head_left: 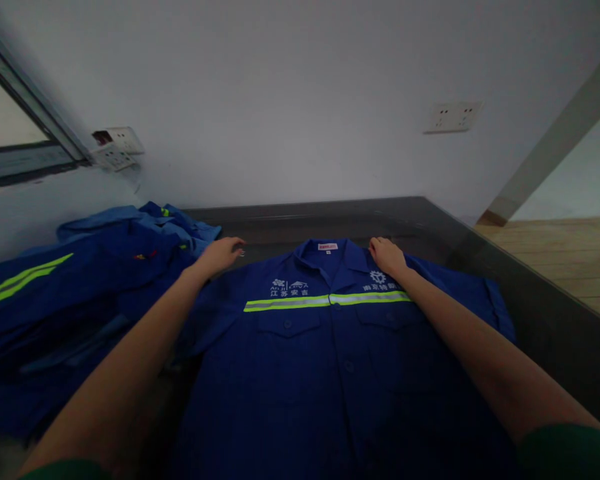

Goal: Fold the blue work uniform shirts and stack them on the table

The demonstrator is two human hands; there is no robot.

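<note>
A dark blue work shirt lies front up on the dark table, its collar toward the wall. White lettering and a yellow-green and silver reflective stripe cross its chest, above two buttoned pockets. My left hand hovers by the shirt's shoulder on the left, fingers apart and slightly bent, with nothing seen in them. At the shoulder on the right, my right hand has its fingers curled down onto the cloth beside the collar. Its fingertips are partly hidden.
Blue garments with reflective stripes are heaped on the left. The dark table meets a white wall bearing sockets at right and loose-looking socket plates at left. A window frame is at upper left; wooden flooring shows at right.
</note>
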